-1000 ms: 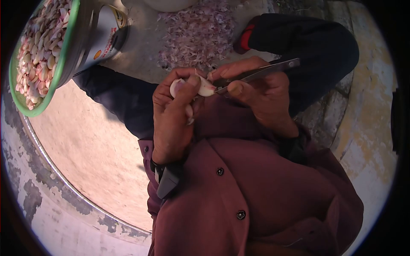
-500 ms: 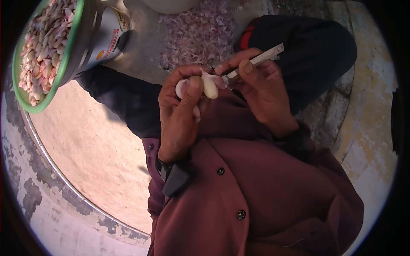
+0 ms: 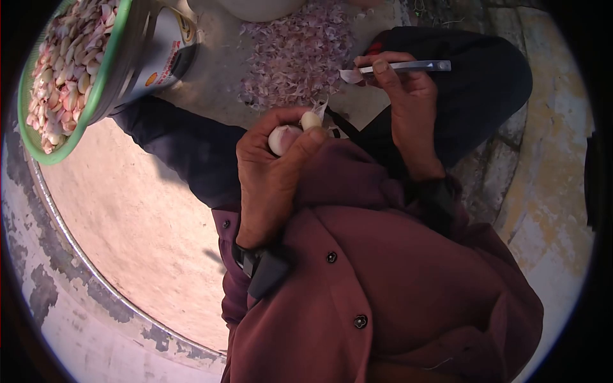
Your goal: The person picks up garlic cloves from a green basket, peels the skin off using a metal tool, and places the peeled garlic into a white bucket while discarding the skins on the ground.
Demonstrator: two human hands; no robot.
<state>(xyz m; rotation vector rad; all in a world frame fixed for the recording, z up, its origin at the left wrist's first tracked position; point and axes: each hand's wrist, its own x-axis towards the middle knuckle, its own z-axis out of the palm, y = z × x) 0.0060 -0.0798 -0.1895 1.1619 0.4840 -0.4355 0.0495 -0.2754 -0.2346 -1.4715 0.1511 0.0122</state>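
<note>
My left hand point(image 3: 271, 175) is closed around garlic cloves above my lap. A whitish-pink garlic clove point(image 3: 284, 140) shows between the fingers. Pinched by the thumb is a pale, partly peeled clove point(image 3: 311, 120), with a wisp of skin standing up from its end. Over to the right, my right hand point(image 3: 412, 105) grips a small knife point(image 3: 426, 66) that points left. A piece of garlic skin point(image 3: 350, 76) sits at the blade end, apart from the left hand.
Garlic skins point(image 3: 297, 54) lie heaped on the ground ahead. At the upper left, a green-rimmed basket point(image 3: 105, 96) full of garlic cloves rests beside or on a labelled bucket point(image 3: 159, 54). A pale rounded container point(image 3: 262, 7) is at the top edge.
My right hand has moved up and right with the knife, away from the clove, carrying off a piece of skin. My left hand has stayed nearly in place, turning the cloves slightly.
</note>
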